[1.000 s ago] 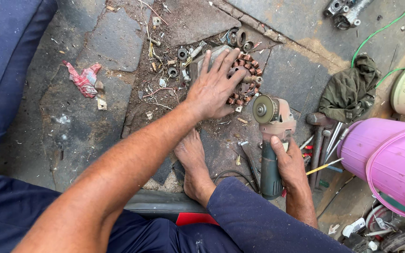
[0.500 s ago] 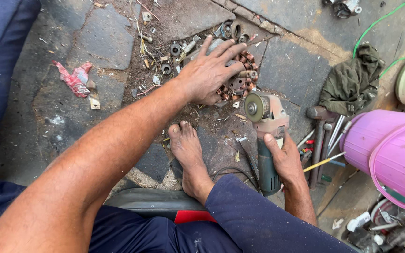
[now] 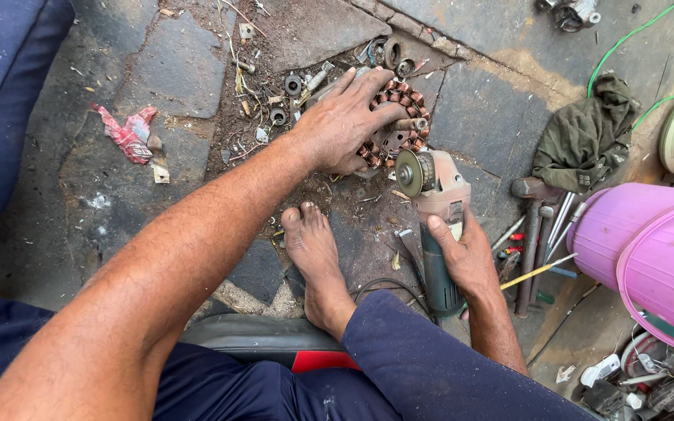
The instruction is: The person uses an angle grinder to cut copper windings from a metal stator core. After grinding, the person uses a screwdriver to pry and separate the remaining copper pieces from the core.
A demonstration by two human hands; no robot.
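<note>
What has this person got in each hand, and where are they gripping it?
The right hand grips the angle grinder around its body. The left hand presses down on top of the copper-wound stator lying on the ground.

Repair workshop floor: angle grinder (image 3: 434, 226), scattered bearings (image 3: 293, 84), tools (image 3: 532, 242).

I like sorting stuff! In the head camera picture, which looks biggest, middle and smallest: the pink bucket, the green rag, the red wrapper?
1. pink bucket, though it runs past the frame edge
2. green rag
3. red wrapper
</note>
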